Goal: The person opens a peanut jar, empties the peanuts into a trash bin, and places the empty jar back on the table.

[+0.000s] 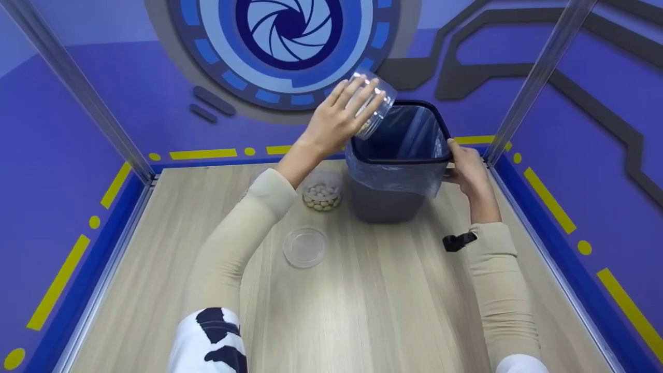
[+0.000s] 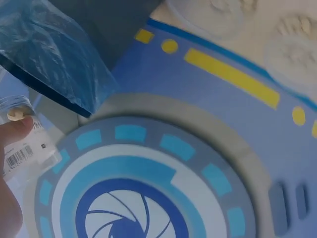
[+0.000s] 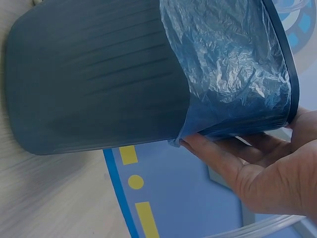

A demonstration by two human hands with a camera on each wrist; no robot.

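My left hand grips a clear plastic jar, tilted at the left rim of a lined trash bin. A few pale, nut-like pieces show inside the jar; the left wrist view catches the thumb and a barcode label on its side. On the bin's right side, my right hand holds the rim, thumb on top and fingers below. The right wrist view shows those fingers against the bag liner folded over the rim.
A clear jar of pale nut-like pieces stands left of the bin. Another clear container with similar pieces shows in the left wrist view. A clear round lid lies on the wooden table. Blue panels enclose the table.
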